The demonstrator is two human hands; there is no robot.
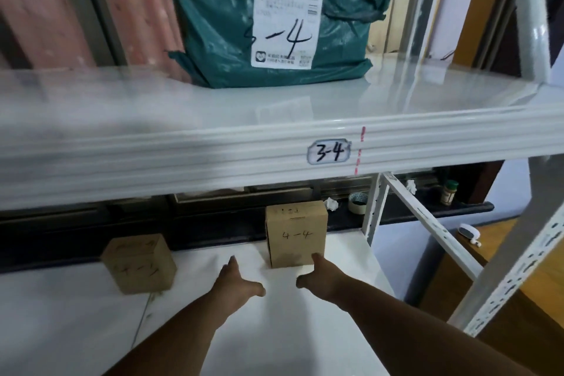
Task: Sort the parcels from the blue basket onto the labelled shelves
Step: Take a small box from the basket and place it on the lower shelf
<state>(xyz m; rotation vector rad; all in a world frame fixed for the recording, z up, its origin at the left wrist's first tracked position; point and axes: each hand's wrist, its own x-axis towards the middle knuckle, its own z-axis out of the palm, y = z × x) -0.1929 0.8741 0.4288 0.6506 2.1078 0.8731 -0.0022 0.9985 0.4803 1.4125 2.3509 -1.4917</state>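
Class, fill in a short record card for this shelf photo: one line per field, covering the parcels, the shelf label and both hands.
Upper shelf label: 3-4 tag on the shelf's front edge
Upper shelf parcel: green bag, handwriting ending in -4
Lower shelf, right: cardboard box marked 4-4, upright
Lower shelf, left: blurred cardboard box, marking unclear
Left hand: open, fingers stretched forward, holding nothing
Right hand: open, fingertips at the 4-4 box's lower front corner
Blue basket: not in view
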